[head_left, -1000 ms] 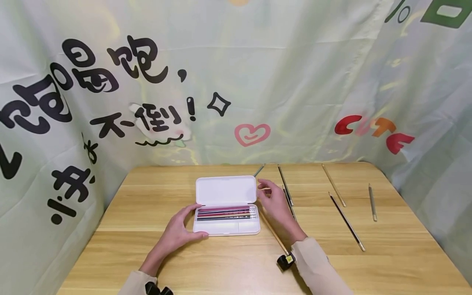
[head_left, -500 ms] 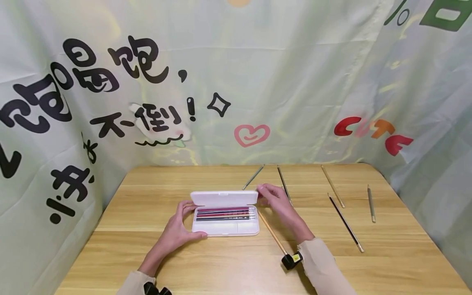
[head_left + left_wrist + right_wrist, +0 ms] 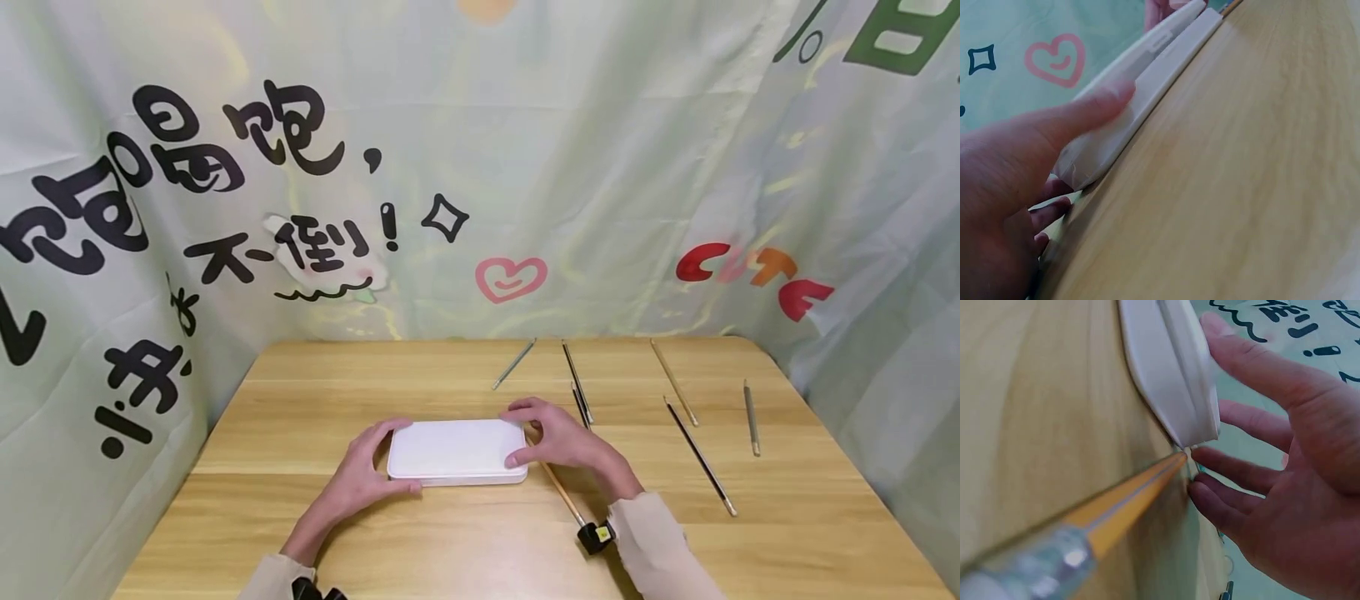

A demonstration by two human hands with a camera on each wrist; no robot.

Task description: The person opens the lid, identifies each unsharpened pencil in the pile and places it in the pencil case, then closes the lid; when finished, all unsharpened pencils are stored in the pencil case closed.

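A white pencil case (image 3: pixel 456 450) lies on the table with its lid down over the base; in the left wrist view a narrow gap shows between lid and base. My left hand (image 3: pixel 366 468) grips its left end, thumb along the front side and fingers behind. At the right end my right hand (image 3: pixel 558 437) holds the case, thumb on the lid and index finger by the far edge. The pencils inside are hidden by the lid. A yellow-orange pencil (image 3: pixel 562 496) lies under the right wrist, its far end close to the case's right corner, also large in the right wrist view.
On the wooden table (image 3: pixel 247 517), a grey pencil (image 3: pixel 514 364) lies behind the case. Dark pencils (image 3: pixel 576 375) lie beyond the right hand. Further right are a natural-wood pencil (image 3: pixel 675 383), a black pencil (image 3: pixel 701 457) and a short grey pencil (image 3: pixel 752 418). A printed curtain (image 3: pixel 600 167) hangs behind.
The lid has swung forward and down from upright, covering the pencils inside. My right hand has followed it from the back corner onto the lid; the left hand has stayed at the left end.
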